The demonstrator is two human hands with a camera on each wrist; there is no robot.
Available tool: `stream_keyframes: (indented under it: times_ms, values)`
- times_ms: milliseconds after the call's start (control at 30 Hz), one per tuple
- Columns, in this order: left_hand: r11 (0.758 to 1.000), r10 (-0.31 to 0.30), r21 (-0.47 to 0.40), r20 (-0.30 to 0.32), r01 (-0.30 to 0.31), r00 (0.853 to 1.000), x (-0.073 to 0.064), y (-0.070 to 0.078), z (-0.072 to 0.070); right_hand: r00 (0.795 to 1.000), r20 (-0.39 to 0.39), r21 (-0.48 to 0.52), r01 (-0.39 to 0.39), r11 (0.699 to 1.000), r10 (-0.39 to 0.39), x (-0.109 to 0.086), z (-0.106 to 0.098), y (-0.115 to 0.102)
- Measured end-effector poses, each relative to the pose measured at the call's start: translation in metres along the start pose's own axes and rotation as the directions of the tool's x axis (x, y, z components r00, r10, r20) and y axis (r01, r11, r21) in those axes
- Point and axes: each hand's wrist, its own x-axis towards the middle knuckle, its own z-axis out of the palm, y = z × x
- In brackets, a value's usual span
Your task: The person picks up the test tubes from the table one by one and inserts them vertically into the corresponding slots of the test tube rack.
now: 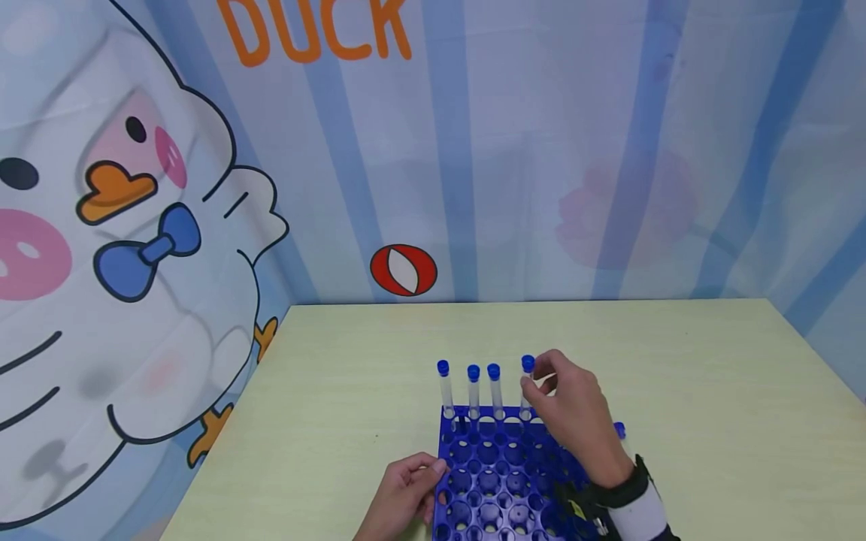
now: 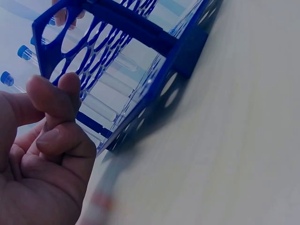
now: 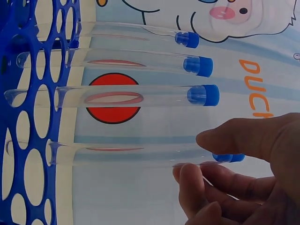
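A blue test tube rack (image 1: 460, 481) stands on the table, its far row holding several clear tubes with blue caps. My right hand (image 1: 575, 402) pinches the rightmost test tube (image 3: 126, 154) of that row just below its cap, thumb on one side and fingers on the other. This tube's lower end passes through the rack's holes. Beside it in the row is another capped tube (image 3: 140, 96). My left hand (image 1: 402, 492) grips the rack's left edge between thumb and curled fingers; in the left wrist view, the fingertips (image 2: 69, 84) lie at the rack's end panel.
One more blue cap (image 1: 619, 430) shows at the rack's right side, partly hidden by my right wrist. The pale wooden table (image 1: 731, 376) extends around the rack. Behind it hangs a blue-striped cloth (image 1: 501, 188) with a cartoon duck.
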Motion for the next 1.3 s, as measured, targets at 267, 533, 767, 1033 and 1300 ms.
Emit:
stream_keyframes:
  times_ms: [267, 533, 767, 1033, 1300]
  values:
    - [1.000, 0.000, -0.004, 0.001, 0.000, 1.000, 0.000, -0.001, 0.000, 0.994, 0.075, -0.025, -0.080, 0.996, 0.082, 0.002, 0.002, 0.002]
    - [1.000, 0.001, 0.015, 0.001, -0.001, 1.000, 0.001, 0.001, 0.000, 0.991, 0.096, -0.019, -0.092, 0.996, 0.093, 0.003, 0.002, 0.004]
    - [1.000, 0.009, 0.017, 0.006, -0.009, 1.000, 0.000, 0.000, 0.000, 0.988, 0.114, -0.032, -0.099, 0.995, 0.102, 0.003, 0.001, 0.005]
    - [1.000, 0.005, 0.014, 0.004, -0.005, 1.000, 0.000, -0.002, 0.000, 0.965, 0.231, -0.056, -0.118, 0.992, 0.127, 0.003, -0.016, 0.006]
    - [1.000, 0.002, 0.020, 0.004, -0.002, 1.000, 0.000, 0.000, 0.000, 0.960, 0.239, -0.095, -0.128, 0.987, 0.147, 0.008, -0.051, 0.025]
